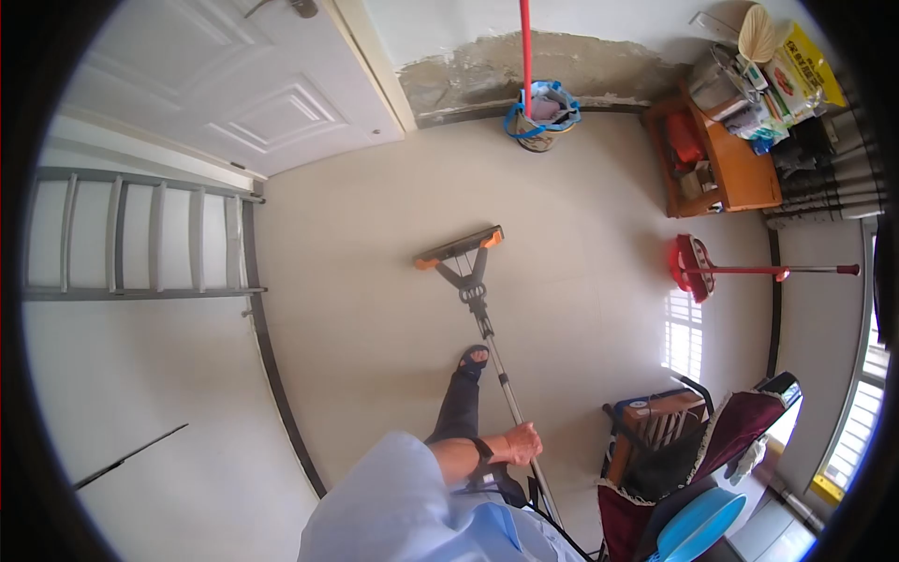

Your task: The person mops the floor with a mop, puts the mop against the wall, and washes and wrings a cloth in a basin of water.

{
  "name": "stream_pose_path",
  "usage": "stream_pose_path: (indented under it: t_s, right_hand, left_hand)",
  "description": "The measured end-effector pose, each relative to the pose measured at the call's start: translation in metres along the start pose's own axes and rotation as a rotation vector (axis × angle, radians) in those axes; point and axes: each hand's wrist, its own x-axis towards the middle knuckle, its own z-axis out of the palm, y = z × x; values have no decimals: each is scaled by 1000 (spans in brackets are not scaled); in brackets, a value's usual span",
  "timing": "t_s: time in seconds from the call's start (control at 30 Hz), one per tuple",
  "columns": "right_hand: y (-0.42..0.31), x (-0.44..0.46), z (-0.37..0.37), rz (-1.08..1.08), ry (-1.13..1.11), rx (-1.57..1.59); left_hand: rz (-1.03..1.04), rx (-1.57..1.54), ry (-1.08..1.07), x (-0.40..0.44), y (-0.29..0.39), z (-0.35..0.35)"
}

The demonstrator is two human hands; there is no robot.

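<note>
My left hand (521, 443) is closed round the metal pole of a sponge mop (507, 386). A dark strap circles that wrist, below a light blue sleeve (384, 492). The pole slants up and away to the wide mop head (461, 247), which has orange ends and lies on the floor ahead. Close beside the pole is my foot in a dark sandal (473, 360). The pole's lower end passes out of sight by my body. My right hand does not show.
A ladder (154, 234) leans along the left wall near a white door (272, 94). Ahead stand a bucket (541, 131) with a red pole and an orange cabinet (746, 173). A red broom and dustpan (695, 269) and a chair with a blue basin (700, 526) are on the right.
</note>
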Motion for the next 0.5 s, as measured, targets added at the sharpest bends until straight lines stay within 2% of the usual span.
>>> stream_pose_path:
  t_s: [0.07, 0.2, 0.23, 0.27, 0.3, 0.37, 0.43, 0.5]
  right_hand:
    - [-9, 11, 1, -100, 27, -3]
    - [-50, 56, -2, -390, 93, -26]
    - [-68, 76, -5, -437, 97, -55]
    - [-91, 99, -9, -441, 63, -99]
    - [-114, 122, -14, -448, 30, -143]
    - [-180, 160, -32, -483, 24, -183]
    - [-242, 196, -46, -594, 51, -162]
    - [-304, 219, -62, -651, 42, -160]
  left_hand:
    - [-63, -11, 62, -10, -32, -21]
    - [-181, 96, 344, -48, -133, -45]
    - [-274, 111, 387, -62, -160, -60]
    - [-322, 68, 515, -75, -194, -57]
    - [-381, 29, 479, -100, -205, -99]
    - [-454, 108, 701, -140, -243, -129]
    - [-666, 201, 673, -168, -267, -159]
    - [-781, 330, 801, -184, -283, -179]
